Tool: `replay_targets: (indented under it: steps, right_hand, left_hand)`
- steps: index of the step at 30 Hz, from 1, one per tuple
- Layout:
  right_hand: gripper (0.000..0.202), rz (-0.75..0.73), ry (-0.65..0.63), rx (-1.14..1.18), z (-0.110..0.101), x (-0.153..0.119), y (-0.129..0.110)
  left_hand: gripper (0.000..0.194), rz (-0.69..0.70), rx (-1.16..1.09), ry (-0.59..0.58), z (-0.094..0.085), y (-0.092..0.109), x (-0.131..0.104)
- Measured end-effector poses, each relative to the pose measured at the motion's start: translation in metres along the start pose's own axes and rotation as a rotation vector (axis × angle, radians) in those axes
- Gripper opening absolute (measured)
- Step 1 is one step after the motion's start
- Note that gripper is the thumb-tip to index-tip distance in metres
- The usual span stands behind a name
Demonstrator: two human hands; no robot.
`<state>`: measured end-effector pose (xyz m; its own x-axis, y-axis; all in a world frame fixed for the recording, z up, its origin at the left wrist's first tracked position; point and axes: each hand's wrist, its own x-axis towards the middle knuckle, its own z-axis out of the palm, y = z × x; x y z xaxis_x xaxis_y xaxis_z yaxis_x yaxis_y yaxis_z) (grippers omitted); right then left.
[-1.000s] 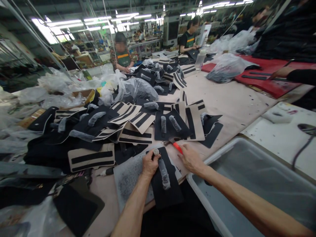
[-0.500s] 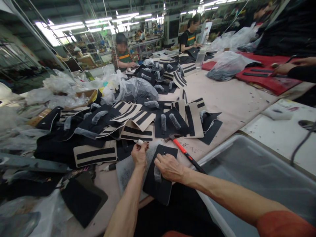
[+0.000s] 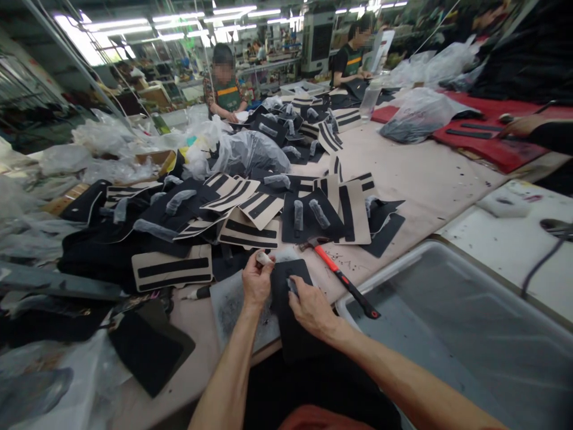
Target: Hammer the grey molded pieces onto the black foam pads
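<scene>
My left hand point(image 3: 256, 280) is closed around a small white cylindrical piece point(image 3: 265, 258), held upright above a smudged grey slab point(image 3: 228, 307). Right of it, a black rectangular panel point(image 3: 293, 334) lies partly over the slab and extends towards my lap. My right hand point(image 3: 311, 304) grips the plastic-wrapped strap handle point(image 3: 292, 285) on that panel, mostly covering it. A claw hammer point(image 3: 338, 272) with a red and black handle lies on the table just beyond my right hand.
Black and beige striped panels point(image 3: 250, 230) are heaped ahead, many with wrapped handles. A translucent plastic bin point(image 3: 430, 251) stands at the right. Plastic bags point(image 3: 250, 156) lie behind the heap. At far right, a co-worker's hand point(image 3: 521, 126) is over red material point(image 3: 474, 140). Two people point(image 3: 228, 95) work across the table.
My left hand has turned, bringing the white piece more upright. The black panel has turned straighter and shifted right, with my right hand moving along with it. The view has shifted slightly.
</scene>
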<state>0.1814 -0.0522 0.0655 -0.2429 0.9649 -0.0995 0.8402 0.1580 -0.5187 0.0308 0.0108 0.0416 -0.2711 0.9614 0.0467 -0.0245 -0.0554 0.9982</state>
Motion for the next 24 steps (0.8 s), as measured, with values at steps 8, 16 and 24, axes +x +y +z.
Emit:
replay_targets:
  steps: [8,16,24]
  right_hand:
    - [0.051,-0.075,0.006,0.280,-0.003,-0.005,0.018]
    - [0.036,0.162,0.229,-0.260,-0.029,0.017,0.097]
    - [0.017,0.279,0.017,-0.270,-0.033,0.039,0.122]
  left_hand:
    - [0.022,-0.014,0.084,-0.226,0.015,-0.032,0.003]
    - [0.018,0.033,0.208,-0.250,0.012,-0.032,0.004]
    - [0.015,0.047,0.253,-0.263,0.016,-0.027,0.002]
